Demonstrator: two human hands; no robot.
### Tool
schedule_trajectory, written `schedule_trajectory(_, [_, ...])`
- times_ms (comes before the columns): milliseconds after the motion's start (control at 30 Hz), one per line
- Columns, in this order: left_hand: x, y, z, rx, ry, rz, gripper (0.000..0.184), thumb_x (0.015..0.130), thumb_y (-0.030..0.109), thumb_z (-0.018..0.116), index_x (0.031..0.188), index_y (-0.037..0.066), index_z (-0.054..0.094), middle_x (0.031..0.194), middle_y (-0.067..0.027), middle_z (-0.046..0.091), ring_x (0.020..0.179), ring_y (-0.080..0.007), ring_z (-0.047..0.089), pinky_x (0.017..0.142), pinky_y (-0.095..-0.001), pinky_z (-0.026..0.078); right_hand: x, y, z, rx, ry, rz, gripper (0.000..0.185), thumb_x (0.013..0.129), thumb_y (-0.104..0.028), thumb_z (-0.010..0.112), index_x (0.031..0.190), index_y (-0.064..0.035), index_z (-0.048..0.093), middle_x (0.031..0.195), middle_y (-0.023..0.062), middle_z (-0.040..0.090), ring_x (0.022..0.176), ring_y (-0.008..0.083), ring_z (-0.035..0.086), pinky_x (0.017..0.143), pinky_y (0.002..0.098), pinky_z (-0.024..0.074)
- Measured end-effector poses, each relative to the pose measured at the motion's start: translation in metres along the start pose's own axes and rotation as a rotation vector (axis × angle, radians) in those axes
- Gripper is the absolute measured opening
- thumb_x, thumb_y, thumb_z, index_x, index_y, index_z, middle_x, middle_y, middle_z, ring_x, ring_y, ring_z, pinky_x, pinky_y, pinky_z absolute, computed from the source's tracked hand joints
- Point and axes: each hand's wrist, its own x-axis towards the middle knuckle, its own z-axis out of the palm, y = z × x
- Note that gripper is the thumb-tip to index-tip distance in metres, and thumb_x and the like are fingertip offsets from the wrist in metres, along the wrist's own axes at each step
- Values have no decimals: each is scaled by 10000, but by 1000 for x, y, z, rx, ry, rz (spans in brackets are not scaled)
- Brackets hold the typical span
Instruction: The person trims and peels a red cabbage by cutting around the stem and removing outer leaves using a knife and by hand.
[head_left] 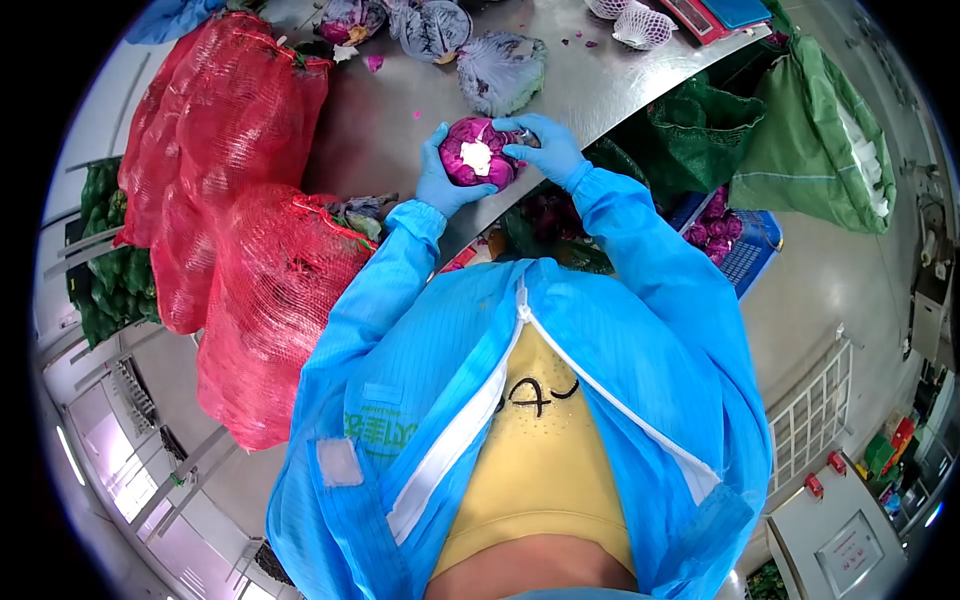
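Note:
Both of my hands, in blue gloves, hold one purple cabbage (478, 153) over the near edge of the metal table (375, 120). Its white cut stem end faces up. My left hand (446, 180) cups its left and lower side. On the upper right side, my right hand (548, 148) grips it with thumb and fingers; a small dark thing shows between them, too unclear to name. Just beyond the cabbage lies a loose outer leaf (500, 72), with more leaves (430, 28) behind it.
Full red mesh sacks (245, 120) stand at the left. Another cabbage (350, 20) and white foam nets (640, 25) lie on the table's far part. At the right are green sacks (800, 130) and a blue crate (755, 250) holding purple cabbages.

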Motion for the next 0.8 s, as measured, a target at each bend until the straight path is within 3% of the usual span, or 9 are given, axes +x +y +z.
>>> schedule_trajectory(100, [3, -7, -3, -71, -16, 8, 1192, 434, 201, 916, 1363, 69, 181, 1341, -155, 317, 1218, -268, 397, 1040, -393, 357, 3, 8, 2, 47, -107, 52, 400, 722, -257, 732, 1076, -105, 625, 980, 80, 588, 922, 233, 575, 862, 330, 449])
schedule_trajectory(300, [7, -5, -8, -242, -65, -32, 1181, 421, 224, 917, 1343, 70, 194, 1278, -147, 358, 1181, -257, 423, 1011, -375, 388, 21, 12, -5, -177, -302, -26, 334, 733, -283, 727, 967, -78, 605, 932, 87, 560, 889, 256, 565, 787, 341, 456])
schedule_trajectory(400, [11, -9, -11, -265, -82, -37, 1183, 420, 222, 918, 1343, 71, 194, 1277, -151, 366, 1185, -258, 422, 1015, -376, 382, 30, 6, -7, -169, -266, -44, 322, 728, -292, 733, 930, -83, 595, 903, 83, 541, 847, 245, 554, 771, 344, 454])
schedule_trajectory(800, [17, -7, -22, -199, -156, -65, 1181, 451, 209, 920, 1356, 76, 173, 1335, -151, 338, 1234, -258, 382, 1047, -402, 339, 60, 15, -10, -103, -631, -37, 338, 709, -328, 751, 830, -77, 560, 855, 51, 526, 819, 214, 531, 722, 341, 422])
